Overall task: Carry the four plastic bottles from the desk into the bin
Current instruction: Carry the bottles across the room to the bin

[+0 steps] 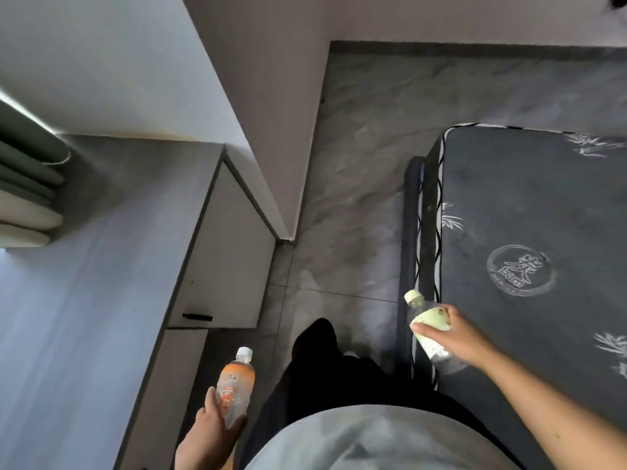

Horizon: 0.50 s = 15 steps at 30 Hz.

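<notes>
An orange-labelled bottle (236,385) with a white cap is gripped low on its body by the left hand (212,424) at about seven o'clock in the view, cap pointing toward twelve; a green-labelled bottle (428,329) with a pale cap is held round its middle by the right hand (451,334) at about four o'clock, cap tilted toward eleven, over the edge of a dark mattress (529,232) printed with white leaves; a grey desk (84,266) with a pale drawer front (224,252) is seen from eight to ten o'clock; grey marbled floor (356,164) is seen toward twelve; the bin cannot be seen.
</notes>
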Motion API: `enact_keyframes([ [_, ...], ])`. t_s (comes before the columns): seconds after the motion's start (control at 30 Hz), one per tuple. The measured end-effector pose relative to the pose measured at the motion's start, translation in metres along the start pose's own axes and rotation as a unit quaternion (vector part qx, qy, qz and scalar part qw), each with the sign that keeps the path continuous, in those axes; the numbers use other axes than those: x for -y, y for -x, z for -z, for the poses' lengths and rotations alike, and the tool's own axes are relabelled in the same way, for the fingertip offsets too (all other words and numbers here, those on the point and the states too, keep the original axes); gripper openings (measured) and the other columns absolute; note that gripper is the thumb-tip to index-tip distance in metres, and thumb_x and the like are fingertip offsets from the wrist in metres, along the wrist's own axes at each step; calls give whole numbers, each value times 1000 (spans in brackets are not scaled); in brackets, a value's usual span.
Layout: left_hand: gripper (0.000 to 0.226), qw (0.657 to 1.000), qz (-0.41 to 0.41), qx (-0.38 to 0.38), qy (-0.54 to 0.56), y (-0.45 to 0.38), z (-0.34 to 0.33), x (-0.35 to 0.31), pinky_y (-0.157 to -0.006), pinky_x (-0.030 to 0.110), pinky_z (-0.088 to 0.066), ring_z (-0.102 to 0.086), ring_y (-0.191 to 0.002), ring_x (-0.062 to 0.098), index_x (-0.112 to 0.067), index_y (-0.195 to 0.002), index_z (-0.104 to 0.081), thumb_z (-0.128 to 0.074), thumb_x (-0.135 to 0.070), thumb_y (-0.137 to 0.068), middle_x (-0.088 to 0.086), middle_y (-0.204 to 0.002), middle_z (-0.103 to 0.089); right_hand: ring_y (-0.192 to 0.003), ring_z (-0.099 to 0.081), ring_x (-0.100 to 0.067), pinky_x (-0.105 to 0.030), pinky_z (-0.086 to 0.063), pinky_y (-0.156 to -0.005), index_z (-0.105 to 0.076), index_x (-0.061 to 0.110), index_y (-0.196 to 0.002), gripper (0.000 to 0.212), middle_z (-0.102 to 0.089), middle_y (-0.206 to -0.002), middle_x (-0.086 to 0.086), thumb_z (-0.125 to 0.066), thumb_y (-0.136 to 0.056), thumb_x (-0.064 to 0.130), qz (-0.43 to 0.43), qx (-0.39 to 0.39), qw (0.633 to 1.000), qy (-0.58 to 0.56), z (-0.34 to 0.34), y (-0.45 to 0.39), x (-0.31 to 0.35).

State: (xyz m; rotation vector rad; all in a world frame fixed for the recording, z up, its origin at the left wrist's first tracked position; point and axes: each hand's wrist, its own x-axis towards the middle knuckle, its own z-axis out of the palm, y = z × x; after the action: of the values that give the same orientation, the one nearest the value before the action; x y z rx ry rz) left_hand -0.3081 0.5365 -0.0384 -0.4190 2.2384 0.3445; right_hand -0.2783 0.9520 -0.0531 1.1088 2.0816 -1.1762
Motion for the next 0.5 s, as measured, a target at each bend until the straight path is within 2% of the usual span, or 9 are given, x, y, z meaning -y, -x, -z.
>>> enact_keyframes([
  [0.1, 93, 1000, -8, 11, -11, -25, 20, -21, -107, 45, -38, -48, -125, 30, -9, -146, -8, -64, -43, -79, 17, -142, -43, -92, -62, -26, -29, -48, -71, -47, 17, -125, 71, -64, -106, -6, -78, -68, 44, -19, -23, 1000, -9, 6, -11, 7],
  [0.2, 81, 998, -46, 1, -29, -51, 43, -52, -99, 44, -43, -53, -117, 31, -12, -142, -20, -61, -44, -80, 15, -133, -51, -88, -63, -28, -31, -52, -66, -48, 10, -122, 66, -64, -104, -12, -79, -70, 36, -55, -34, 997, -33, 14, -20, 13],
  [0.3, 81, 994, -94, -5, -60, -72, 63, -89, -99, 41, -44, -51, -121, 30, -14, -145, -12, -55, -48, -84, 13, -139, -45, -93, -64, -33, -40, -53, -78, -51, 4, -117, 61, -65, -105, -17, -79, -71, 33, -86, -43, 995, -33, 21, -23, 12],
  [0.37, 83, 988, -119, -12, -98, -87, 78, -118, -97, 40, -45, -53, -120, 28, -18, -146, -6, -50, -52, -84, 11, -141, -42, -102, -61, -33, -39, -48, -87, -51, 5, -118, 62, -63, -111, -17, -76, -73, 38, -103, -49, 993, -23, 28, -25, 11],
  [0.43, 82, 983, -131, -15, -127, -99, 92, -147, -95, 41, -45, -53, -119, 28, -22, -147, -4, -46, -53, -84, 9, -142, -40, -109, -56, -31, -33, -40, -85, -50, 7, -123, 64, -58, -121, -16, -72, -75, 44, -127, -48, 991, -16, 38, -25, 8],
  [0.5, 80, 979, -145, -14, -145, -110, 101, -175, -96, 43, -45, -54, -118, 29, -24, -146, -4, -45, -53, -84, 7, -141, -40, -103, -56, -29, -32, -38, -84, -51, 10, -122, 65, -57, -120, -15, -70, -74, 49, -149, -52, 987, -3, 48, -28, 3],
])
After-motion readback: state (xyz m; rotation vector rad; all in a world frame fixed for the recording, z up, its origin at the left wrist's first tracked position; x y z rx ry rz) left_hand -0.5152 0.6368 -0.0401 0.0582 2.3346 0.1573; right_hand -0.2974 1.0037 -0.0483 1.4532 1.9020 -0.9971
